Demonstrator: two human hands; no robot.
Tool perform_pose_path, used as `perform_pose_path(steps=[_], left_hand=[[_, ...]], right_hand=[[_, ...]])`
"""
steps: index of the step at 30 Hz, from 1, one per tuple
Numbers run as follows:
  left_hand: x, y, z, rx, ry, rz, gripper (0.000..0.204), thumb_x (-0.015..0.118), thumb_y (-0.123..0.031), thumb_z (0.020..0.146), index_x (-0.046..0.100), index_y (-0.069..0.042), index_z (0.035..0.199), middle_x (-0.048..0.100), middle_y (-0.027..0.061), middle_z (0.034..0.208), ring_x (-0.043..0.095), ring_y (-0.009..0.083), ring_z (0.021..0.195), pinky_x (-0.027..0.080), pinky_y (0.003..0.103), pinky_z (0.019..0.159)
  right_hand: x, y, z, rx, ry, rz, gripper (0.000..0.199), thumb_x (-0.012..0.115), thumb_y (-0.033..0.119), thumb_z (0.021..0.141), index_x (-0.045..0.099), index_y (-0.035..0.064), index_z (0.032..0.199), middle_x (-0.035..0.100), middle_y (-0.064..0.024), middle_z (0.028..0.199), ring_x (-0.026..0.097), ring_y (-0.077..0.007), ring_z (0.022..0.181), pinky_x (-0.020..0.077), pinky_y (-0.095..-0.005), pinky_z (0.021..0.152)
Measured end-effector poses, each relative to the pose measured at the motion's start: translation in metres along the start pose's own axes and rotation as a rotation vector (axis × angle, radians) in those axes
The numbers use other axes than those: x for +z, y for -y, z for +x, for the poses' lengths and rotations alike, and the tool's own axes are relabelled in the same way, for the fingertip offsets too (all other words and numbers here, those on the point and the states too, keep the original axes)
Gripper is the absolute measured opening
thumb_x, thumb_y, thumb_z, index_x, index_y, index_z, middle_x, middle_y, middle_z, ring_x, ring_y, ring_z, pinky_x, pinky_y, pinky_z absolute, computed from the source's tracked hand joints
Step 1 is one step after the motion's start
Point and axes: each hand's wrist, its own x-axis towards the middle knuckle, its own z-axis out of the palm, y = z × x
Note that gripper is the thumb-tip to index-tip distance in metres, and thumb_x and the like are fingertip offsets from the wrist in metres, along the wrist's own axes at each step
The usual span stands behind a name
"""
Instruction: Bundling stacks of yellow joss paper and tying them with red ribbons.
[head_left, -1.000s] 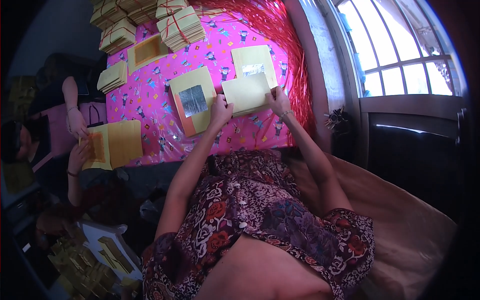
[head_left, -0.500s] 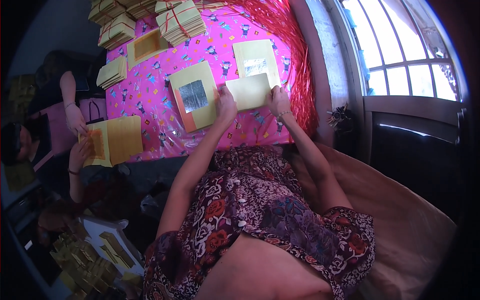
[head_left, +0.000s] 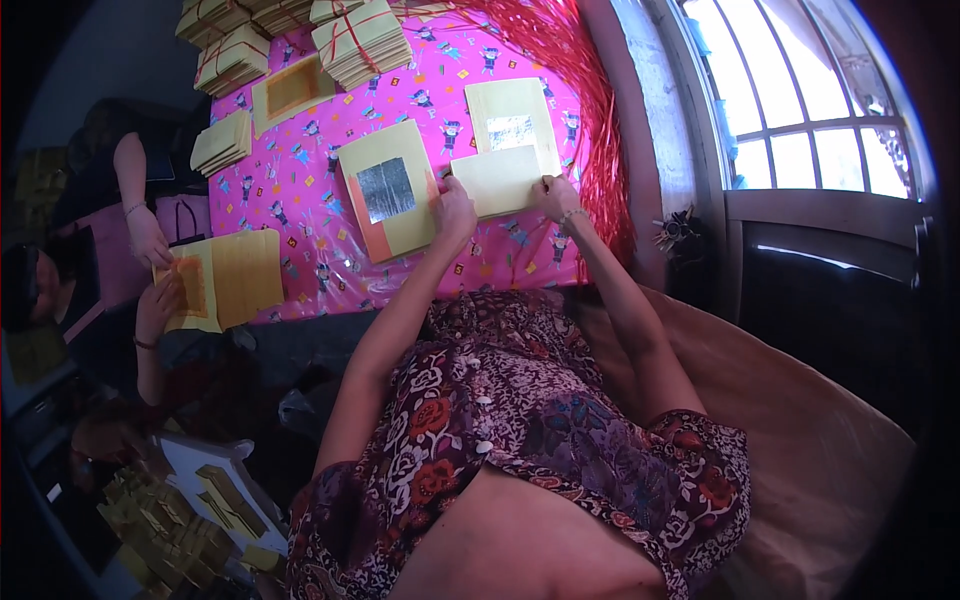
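Observation:
My left hand (head_left: 456, 212) and my right hand (head_left: 556, 200) pinch the two lower corners of a pale yellow joss paper sheet (head_left: 497, 180), folded over toward me. Beyond its folded edge, yellow joss paper with a silver foil square (head_left: 510, 132) lies flat on the table; whether it is the same sheet or one beneath is hard to tell. Just left of my left hand rests a pile of joss paper (head_left: 400, 145) with a silver square and an orange strip along its near edge.
The pink patterned tablecloth (head_left: 320, 250) carries red-tied paper bundles (head_left: 362, 45), a loose stack (head_left: 222, 143) and red plastic strands (head_left: 600, 150). At left, a co-worker's hands (head_left: 155, 260) hold a yellow sheet (head_left: 235, 275). A barred window (head_left: 800, 100) stands at right.
My right hand has shifted slightly down and left along the folded paper's edge. My left hand keeps its pinch almost in place.

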Motion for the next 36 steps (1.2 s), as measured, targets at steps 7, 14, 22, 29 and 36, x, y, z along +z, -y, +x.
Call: perform_pose_path(steps=[7, 14, 22, 29, 36], left_hand=[[-0.001, -0.002, -0.001, 0.054, -0.022, 0.071, 0.048, 0.063, -0.014, 0.082, 0.037, 0.012, 0.112, 0.063, 0.0295, 0.083, 0.065, 0.0413, 0.08, 0.052, 0.047, 0.071], [-0.005, 0.005, -0.002, 0.085, -0.02, 0.057, 0.042, 0.06, -0.014, 0.084, 0.039, 0.01, 0.111, 0.063, 0.0279, 0.087, 0.064, 0.042, 0.083, 0.051, 0.047, 0.073], [-0.044, -0.002, -0.022, 0.191, -0.109, -0.054, 0.024, 0.049, -0.006, 0.086, 0.044, 0.005, 0.107, 0.055, 0.0283, 0.102, 0.058, 0.0414, 0.094, 0.048, 0.047, 0.081], [-0.092, 0.061, -0.056, 0.404, -0.277, -0.115, 0.034, 0.051, 0.006, 0.069, 0.055, -0.004, 0.102, 0.056, 0.0154, 0.099, 0.054, 0.0365, 0.096, 0.044, 0.044, 0.082], [-0.105, 0.115, -0.079, 0.392, -0.229, 0.05, 0.041, 0.065, -0.002, 0.066, 0.053, -0.007, 0.105, 0.049, 0.012, 0.109, 0.046, 0.0328, 0.106, 0.041, 0.042, 0.088]], right_hand=[[-0.009, 0.005, 0.003, 0.035, 0.087, 0.083, 0.037, 0.047, 0.028, 0.086, 0.065, -0.0046, 0.089, 0.061, -0.0313, 0.09, 0.06, -0.0416, 0.085, 0.0479, -0.0453, 0.08], [-0.016, 0.013, -0.004, 0.025, 0.049, 0.201, 0.04, 0.051, 0.031, 0.086, 0.064, -0.0063, 0.094, 0.062, -0.0298, 0.081, 0.063, -0.0397, 0.077, 0.0496, -0.0442, 0.073], [-0.028, 0.027, -0.012, -0.191, -0.38, 0.177, 0.04, 0.061, 0.027, 0.086, 0.056, -0.0031, 0.111, 0.057, -0.0235, 0.1, 0.058, -0.0359, 0.091, 0.0471, -0.0427, 0.08], [-0.039, 0.115, -0.044, -0.613, -0.167, 0.184, 0.018, 0.065, 0.015, 0.081, 0.061, 0.006, 0.096, 0.058, -0.0134, 0.092, 0.056, -0.0328, 0.088, 0.0464, -0.0412, 0.077], [0.027, 0.144, -0.051, -0.896, 0.024, -0.253, 0.033, 0.07, 0.023, 0.07, 0.057, 0.0133, 0.099, 0.052, -0.0037, 0.095, 0.051, -0.0214, 0.093, 0.0433, -0.035, 0.078]])
